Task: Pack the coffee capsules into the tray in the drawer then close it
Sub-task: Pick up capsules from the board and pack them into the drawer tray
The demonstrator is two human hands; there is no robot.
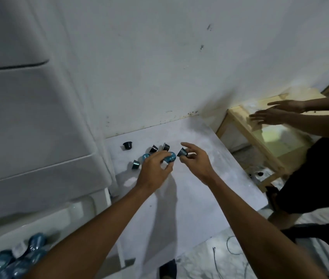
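A white wall (pixel 159 67) backs a white worktop (pixel 210 178) that runs from the centre toward the lower middle of the frame, with a large white unit (pixel 28 117) filling the left side. The left hand (pixel 153 172) reaches over the worktop with its grip curled round a teal capsule (pixel 169 157). The right hand (pixel 196 164) pinches a dark capsule (pixel 182 152) in a fingertip grip, rim turned toward the left hand. Both capsules are held clear of the surface, probably so that each hand carries one per trip. Five loose capsules (pixel 135 164) lie scattered on the worktop just beyond the left hand, some upright and some tipped. At lower left, well apart from these, packed capsules (pixel 36 240) sit in what appears to be the open drawer (pixel 44 220); its tray is not distinguishable. The route there passes beside the white unit, and the person's own left forearm crosses it. At upper right, another person's hands (pixel 270 115) reach open over a wooden frame (pixel 260 141), away from the capsules. A thin cable (pixel 232 244) lies on the floor at lower right.
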